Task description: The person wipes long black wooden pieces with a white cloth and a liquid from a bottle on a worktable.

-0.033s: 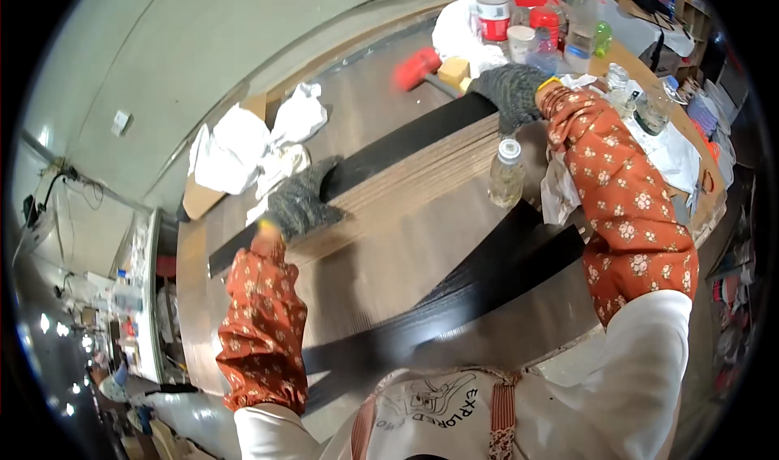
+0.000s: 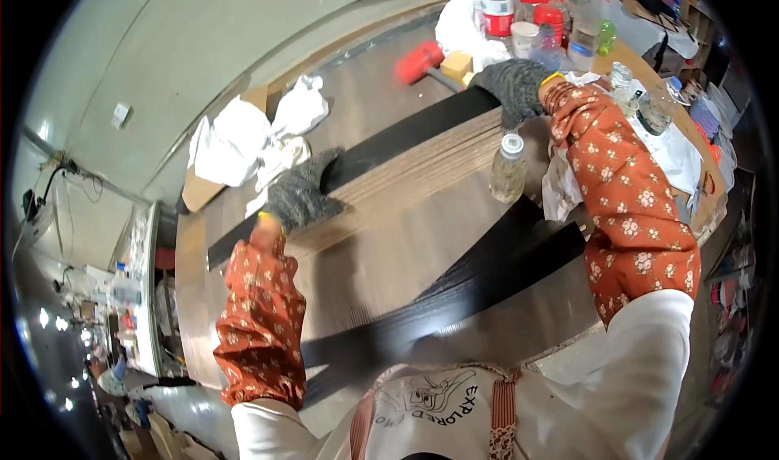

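A thick stack of long strips [image 2: 414, 135], black on top with brown layered edges, lies slantwise across the table. My left hand [image 2: 302, 194], in a dark grey knit glove, is closed over the stack toward its left end. My right hand [image 2: 513, 88], gloved alike, wraps around the right end; its fingertips are partly hidden. Nearer to me, several loose black strips [image 2: 462, 302] lie in a crossed, fanned pile. A small clear bottle with a white cap [image 2: 509, 170] stands just below my right hand, between the stack and the loose strips.
Beyond the stack lie a red-headed mallet [image 2: 420, 62], a yellowish block [image 2: 455, 66] and crumpled white cloths [image 2: 235, 144]. Bottles and cups, including a large red-labelled bottle [image 2: 497, 14], crowd the far right. White paper [image 2: 669, 156] lies beside my right sleeve. A wall [image 2: 195, 46] rises behind the table.
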`<state>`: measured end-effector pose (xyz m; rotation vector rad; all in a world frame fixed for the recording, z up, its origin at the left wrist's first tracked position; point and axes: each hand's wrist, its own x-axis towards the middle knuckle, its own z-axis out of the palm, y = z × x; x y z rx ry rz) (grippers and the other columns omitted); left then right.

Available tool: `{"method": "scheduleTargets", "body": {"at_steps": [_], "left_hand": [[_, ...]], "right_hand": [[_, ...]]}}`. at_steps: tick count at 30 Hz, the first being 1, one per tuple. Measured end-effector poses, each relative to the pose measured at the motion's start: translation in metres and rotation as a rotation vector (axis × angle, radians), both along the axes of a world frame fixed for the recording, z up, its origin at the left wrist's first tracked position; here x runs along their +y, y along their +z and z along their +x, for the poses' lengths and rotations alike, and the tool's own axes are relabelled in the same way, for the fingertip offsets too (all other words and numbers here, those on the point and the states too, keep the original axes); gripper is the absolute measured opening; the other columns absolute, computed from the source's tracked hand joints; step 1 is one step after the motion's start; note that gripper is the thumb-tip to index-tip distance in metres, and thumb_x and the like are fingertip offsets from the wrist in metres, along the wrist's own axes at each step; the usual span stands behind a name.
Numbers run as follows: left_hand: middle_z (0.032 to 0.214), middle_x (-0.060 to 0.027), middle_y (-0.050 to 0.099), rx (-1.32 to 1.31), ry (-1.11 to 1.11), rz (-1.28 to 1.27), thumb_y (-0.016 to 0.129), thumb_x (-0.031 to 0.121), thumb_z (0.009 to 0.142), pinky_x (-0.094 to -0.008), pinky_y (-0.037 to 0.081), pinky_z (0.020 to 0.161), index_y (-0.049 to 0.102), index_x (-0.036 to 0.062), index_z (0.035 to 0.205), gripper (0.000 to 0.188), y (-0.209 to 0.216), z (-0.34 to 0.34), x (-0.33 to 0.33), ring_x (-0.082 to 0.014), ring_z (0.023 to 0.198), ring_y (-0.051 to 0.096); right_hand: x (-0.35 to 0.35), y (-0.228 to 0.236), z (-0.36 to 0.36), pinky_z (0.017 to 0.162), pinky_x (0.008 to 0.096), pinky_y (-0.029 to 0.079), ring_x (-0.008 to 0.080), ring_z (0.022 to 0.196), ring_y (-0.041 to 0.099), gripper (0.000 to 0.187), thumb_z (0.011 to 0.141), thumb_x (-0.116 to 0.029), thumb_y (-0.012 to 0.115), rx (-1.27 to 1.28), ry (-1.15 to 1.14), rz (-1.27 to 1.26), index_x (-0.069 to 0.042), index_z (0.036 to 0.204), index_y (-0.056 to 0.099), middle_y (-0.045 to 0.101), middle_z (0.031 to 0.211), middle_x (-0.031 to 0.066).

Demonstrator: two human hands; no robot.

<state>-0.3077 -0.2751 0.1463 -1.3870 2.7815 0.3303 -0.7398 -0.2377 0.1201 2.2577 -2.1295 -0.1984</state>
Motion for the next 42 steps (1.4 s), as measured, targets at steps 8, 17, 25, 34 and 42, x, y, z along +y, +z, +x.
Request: {"method": "scheduleTargets", "body": {"at_steps": [8,17,25,34,42], "left_hand": [[0.147,-0.0143,0.038,0.106,-0.342,-0.393,0.071,0.053,0.072,-0.0476,0.027,0.112,0.034,0.0079,0.146,0.094,0.004,0.044,0.106,-0.0328,0.136,0.035],[0.129,-0.0197,0.052,0.107,0.01,-0.24,0.06,0.061,0.077,-0.0501,0.036,0.104,0.041,0.0043,0.139,0.086,-0.126,0.104,0.243,-0.0352,0.117,0.051],[0.116,-0.0173,0.06,0.08,-0.027,-0.458,0.056,0.067,0.075,-0.0468,0.047,0.089,0.052,0.0027,0.13,0.085,-0.132,0.104,0.24,-0.0327,0.102,0.06],[0.111,-0.0154,0.061,0.075,-0.021,-0.765,0.069,0.032,0.072,-0.0459,0.05,0.087,0.055,0.0052,0.127,0.063,-0.047,0.112,0.198,-0.0315,0.095,0.062],[0.12,-0.016,0.059,0.053,0.008,-0.926,0.06,0.042,0.082,-0.0472,0.046,0.094,0.049,0.0068,0.135,0.065,-0.017,0.117,0.133,-0.0331,0.105,0.059]], "right_hand": [[0.104,0.003,-0.034,0.097,0.0419,0.043,0.0289,0.11,0.055,0.065,0.075,-0.033,0.078,-0.339,-0.175,-0.241,-0.015,0.13,0.049,0.056,0.123,0.0141],[0.214,-0.107,0.12,0.108,0.0528,0.032,0.0314,0.12,0.049,0.065,0.081,-0.054,0.058,-0.283,0.522,-0.322,-0.014,0.132,0.055,0.053,0.128,0.0117],[0.204,-0.113,0.126,0.106,0.057,0.033,0.0309,0.11,0.052,0.069,0.067,-0.041,0.069,-0.258,0.541,-0.258,-0.018,0.131,0.055,0.055,0.117,0.0112],[0.183,-0.012,0.13,0.108,0.0553,0.029,0.0372,0.119,0.047,0.073,0.07,-0.037,0.072,-0.076,0.544,-0.593,-0.011,0.135,0.051,0.053,0.121,0.0155],[0.115,0.047,0.128,0.109,0.0502,0.03,0.034,0.119,0.048,0.068,0.084,-0.043,0.062,-0.023,0.63,-0.608,-0.009,0.141,0.044,0.053,0.127,0.0147]]}}
